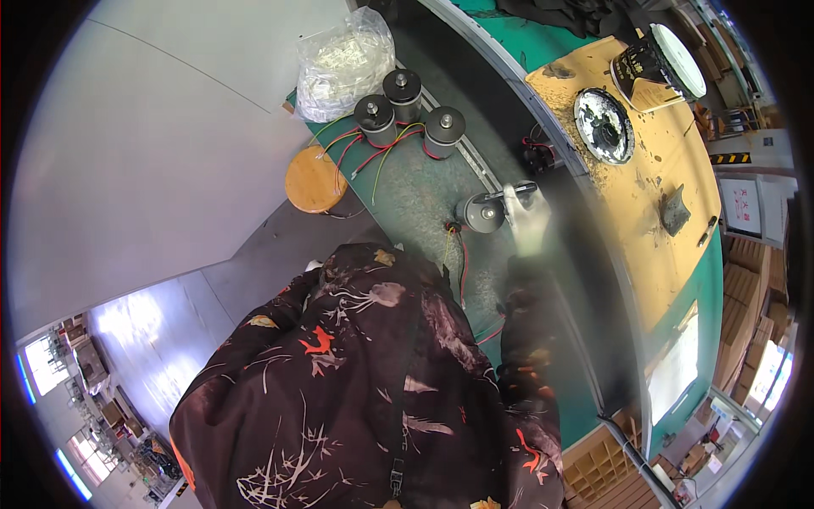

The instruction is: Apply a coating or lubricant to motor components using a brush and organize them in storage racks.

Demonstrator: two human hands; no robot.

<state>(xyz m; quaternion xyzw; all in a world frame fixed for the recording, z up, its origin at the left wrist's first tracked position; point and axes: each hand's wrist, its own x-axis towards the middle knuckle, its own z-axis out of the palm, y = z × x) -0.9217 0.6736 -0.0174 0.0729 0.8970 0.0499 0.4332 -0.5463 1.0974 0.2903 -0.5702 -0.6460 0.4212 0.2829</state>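
My right hand (527, 216), in a white glove, is closed around a slim black pen-like tool (493, 196). The tool's tip lies over the top of a grey cylindrical motor (480, 215), which stands on the green bench (405, 202) with red and yellow wires hanging from it. Of my left hand only a small whitish patch (314, 265) shows beside the sleeve; its fingers are hidden. Farther off, three more motors stand upright in a group: one left (376, 119), one at the back (403, 95) and one right (444, 132).
A clear plastic bag of pale pieces (346, 64) sits behind the motors. A round wooden stool (315, 180) stands left of the bench. Beyond a metal rail, a yellow board (657, 254) carries a tub (660, 69), a smeared lid (604, 125), a scraper (675, 212) and a black pen (707, 232).
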